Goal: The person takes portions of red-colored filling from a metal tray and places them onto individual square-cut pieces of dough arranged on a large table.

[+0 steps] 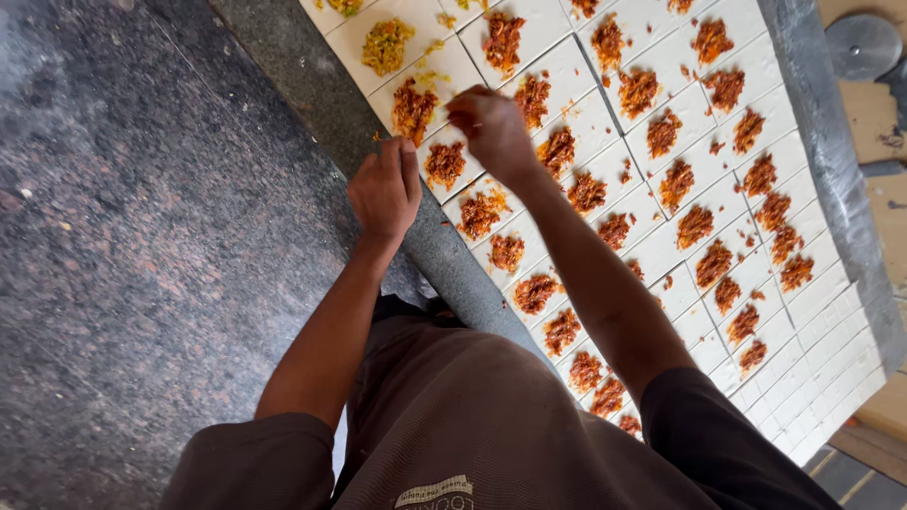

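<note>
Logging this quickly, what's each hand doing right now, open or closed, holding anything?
Left hand: fingers curled loosely, resting at the counter edge, holding nothing visible.
Right hand: fingers pinched together over the dough squares; contents cannot be told.

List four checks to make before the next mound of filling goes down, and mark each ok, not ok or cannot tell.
1. Right hand over the cut white dough squares: ok.
2. Left hand at the grey counter edge, off the dough: ok.
3. Right hand carrying filling: cannot tell, fingers curled.
4. Bare squares left at the sheet's right side: ok.
5. Reddish-orange filling mounds sitting one per square: ok.
</note>
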